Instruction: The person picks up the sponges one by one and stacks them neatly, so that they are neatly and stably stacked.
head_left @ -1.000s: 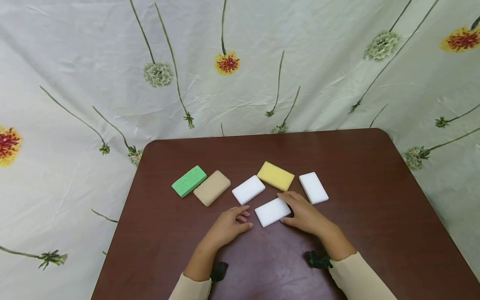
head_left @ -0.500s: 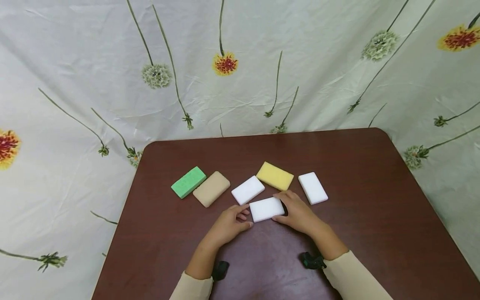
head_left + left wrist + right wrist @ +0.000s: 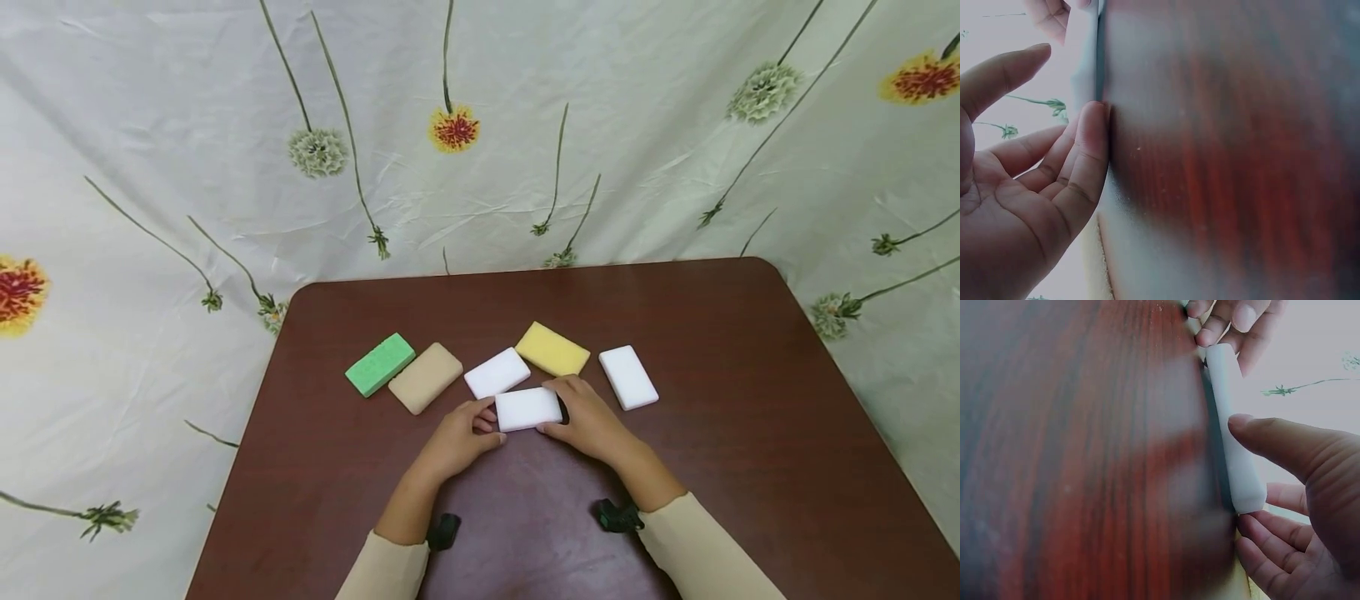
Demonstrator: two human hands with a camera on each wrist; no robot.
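In the head view a white sponge block (image 3: 528,409) lies between my two hands. My right hand (image 3: 587,421) pinches its right end, thumb on the near long side and fingers at the far side. The right wrist view shows that thumb pressed on the side of the white sponge (image 3: 1235,437), with a dark strip between sponge and tabletop. My left hand (image 3: 459,440) is at the sponge's left end, fingers relaxed, fingertips right at its edge. Just behind lies a second white sponge (image 3: 497,373), overlapped by the held one in this view.
On the brown table (image 3: 750,467) lie a green sponge (image 3: 380,365) and a beige sponge (image 3: 425,378) to the left. A yellow sponge (image 3: 553,349) is behind, and a third white sponge (image 3: 628,377) is to the right. A flowered cloth (image 3: 480,200) hangs behind the table.
My right hand has moved the white sponge left and slightly away from me, turning it straighter, up to my left hand. My left hand has shifted only slightly forward.
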